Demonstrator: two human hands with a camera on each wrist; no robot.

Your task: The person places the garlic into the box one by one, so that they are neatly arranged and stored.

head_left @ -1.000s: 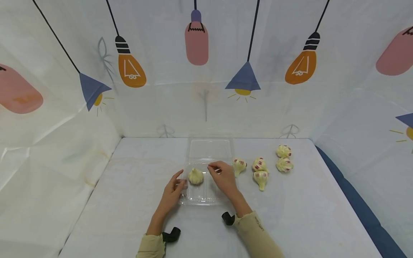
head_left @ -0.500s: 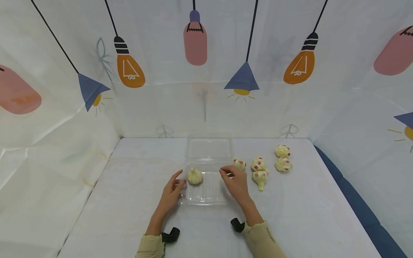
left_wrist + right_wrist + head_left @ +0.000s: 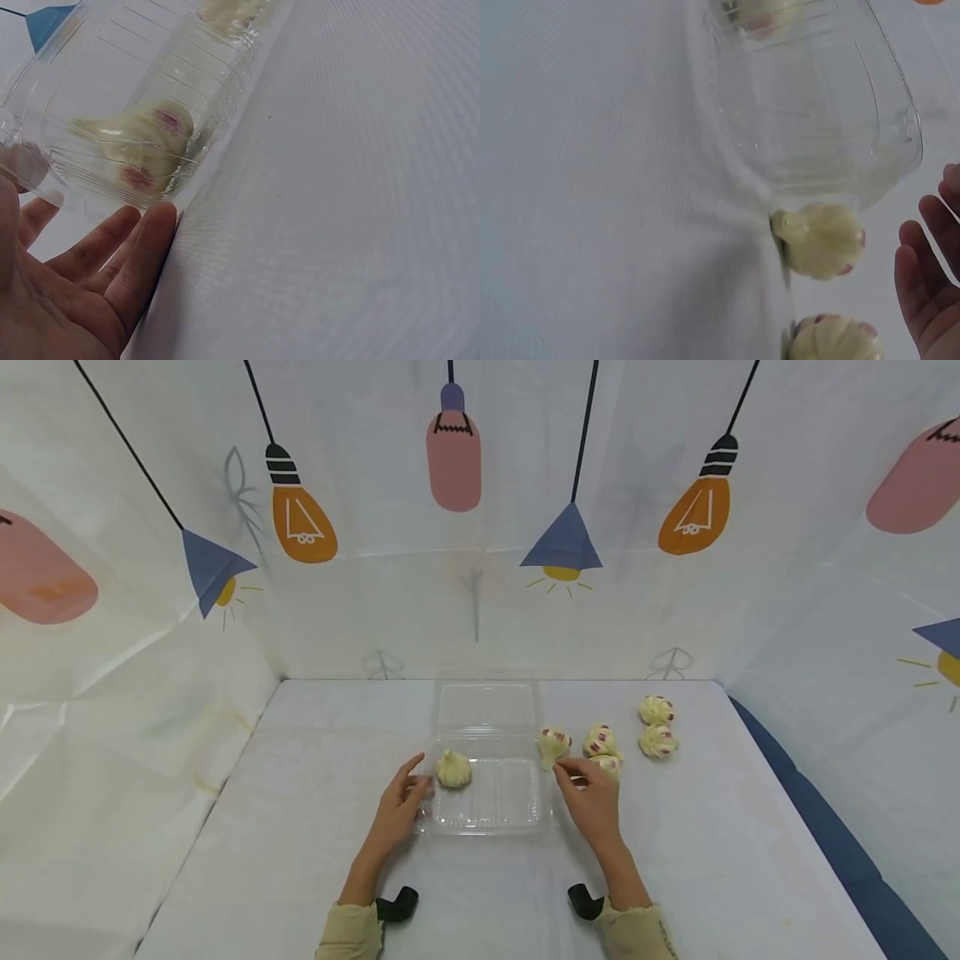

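A clear plastic clamshell box [image 3: 491, 827] lies with its lid laid back on the table. One garlic bulb [image 3: 453, 770] sits in its left part, also visible through the wall in the left wrist view. My left hand [image 3: 400, 802] rests with relaxed fingertips against the box's left side. Beside the right side of the box lies another garlic bulb [image 3: 821, 240]. My right hand [image 3: 591, 800] is close in front of that bulb, holding nothing, its fingers loosely bent; in the right wrist view a gap shows between them.
Two garlic bulbs touch each other right of the right hand, the rear one [image 3: 601, 741] less hidden by it. Farther right lies another pair, its nearer bulb [image 3: 658, 741] touching the other. A white table [image 3: 337, 727] stands before a patterned curtain [image 3: 405, 577].
My right hand has moved right, from over the box to the garlic bulb beside it, with nothing in it. The left hand stays at the box's left side.
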